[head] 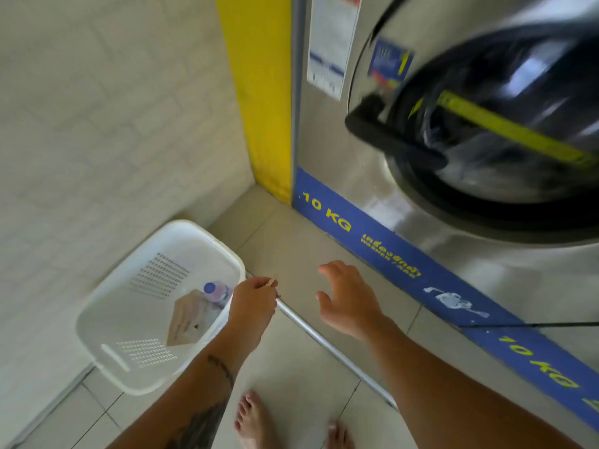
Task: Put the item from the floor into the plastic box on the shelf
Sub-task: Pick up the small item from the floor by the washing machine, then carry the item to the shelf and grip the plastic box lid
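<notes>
A white plastic basket [107, 322] stands on the floor at the lower left, against the wall. Inside it lie a clear bottle with a blue cap [215, 290] and a brown paper bag [191, 319]. My left hand [251, 303] hovers at the basket's right rim, fingers closed around a small thin tan item [271, 282] that pokes out between them. My right hand [348, 301] is open in the air above the floor tiles, fingers spread, holding nothing. No shelf is in view.
A steel washing machine [372, 176] with a dark round door and a blue "10 KG" strip fills the right. A metal rail [327, 343] runs diagonally across the tiled floor. A yellow post [259, 92] stands in the corner. My bare feet [252, 422] show at the bottom.
</notes>
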`<state>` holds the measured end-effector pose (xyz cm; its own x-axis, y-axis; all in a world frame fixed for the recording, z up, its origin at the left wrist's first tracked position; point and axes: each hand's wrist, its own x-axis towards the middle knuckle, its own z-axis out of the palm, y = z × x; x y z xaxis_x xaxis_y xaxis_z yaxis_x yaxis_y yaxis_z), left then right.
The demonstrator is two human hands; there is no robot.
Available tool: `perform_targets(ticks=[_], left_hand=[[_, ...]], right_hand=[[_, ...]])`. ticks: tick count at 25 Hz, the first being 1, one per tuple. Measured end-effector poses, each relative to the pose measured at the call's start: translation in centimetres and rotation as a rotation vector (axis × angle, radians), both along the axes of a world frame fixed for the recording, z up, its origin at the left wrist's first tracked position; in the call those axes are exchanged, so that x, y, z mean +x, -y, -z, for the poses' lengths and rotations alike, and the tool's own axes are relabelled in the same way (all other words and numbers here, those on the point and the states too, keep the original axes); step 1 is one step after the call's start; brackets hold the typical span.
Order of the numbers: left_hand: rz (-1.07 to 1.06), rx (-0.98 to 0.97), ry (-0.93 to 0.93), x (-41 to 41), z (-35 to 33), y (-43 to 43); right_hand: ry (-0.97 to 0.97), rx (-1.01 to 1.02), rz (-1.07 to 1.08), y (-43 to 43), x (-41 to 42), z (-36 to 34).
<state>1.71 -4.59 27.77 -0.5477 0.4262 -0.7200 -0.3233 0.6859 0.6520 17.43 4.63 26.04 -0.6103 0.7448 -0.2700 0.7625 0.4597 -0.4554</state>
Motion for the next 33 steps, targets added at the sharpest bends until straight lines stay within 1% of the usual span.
perform_targets(ticks=[2,4,7,11,14,18,22,26,33], left_hand=[[-0.100,0.026,0.009,0.6,-5.8,2.7],[-0.193,0.058,-0.004,1.2,-10.8,5.4],[-0.291,0.111,-0.001,2.6,-18.0,10.4],[-0.499,0.214,-0.118,3.9,-25.9,19.1],[-0.633,0.290,-0.194,4.3,-30.6,27.0],[-0.841,0.365,-0.277,4.7,-34.7,38.7],[-1.037,0.373,-0.354,6.3,-36.9,51.1],[-1.171,0.368,-0.399,9.1,-38.0,64.3],[-1.328,0.347,-0.492,13.2,-40.6,86.6]], right_hand=[[-0.073,0.008,-0.048,1.7,0.3,-5.9],[-0.137,0.008,-0.131,3.7,0.8,-10.6],[-0.210,0.058,-0.263,7.3,1.4,-16.9],[-0.330,0.087,-0.427,13.5,-0.3,-24.0],[-0.410,0.050,-0.577,19.2,-2.9,-28.5],[-0.516,-0.003,-0.795,28.9,-6.7,-33.4],[-0.567,0.022,-1.011,40.0,-8.8,-36.2],[-0.598,0.025,-1.145,52.5,-9.1,-38.3],[-0.649,-0.007,-1.325,75.8,-9.2,-40.8]])
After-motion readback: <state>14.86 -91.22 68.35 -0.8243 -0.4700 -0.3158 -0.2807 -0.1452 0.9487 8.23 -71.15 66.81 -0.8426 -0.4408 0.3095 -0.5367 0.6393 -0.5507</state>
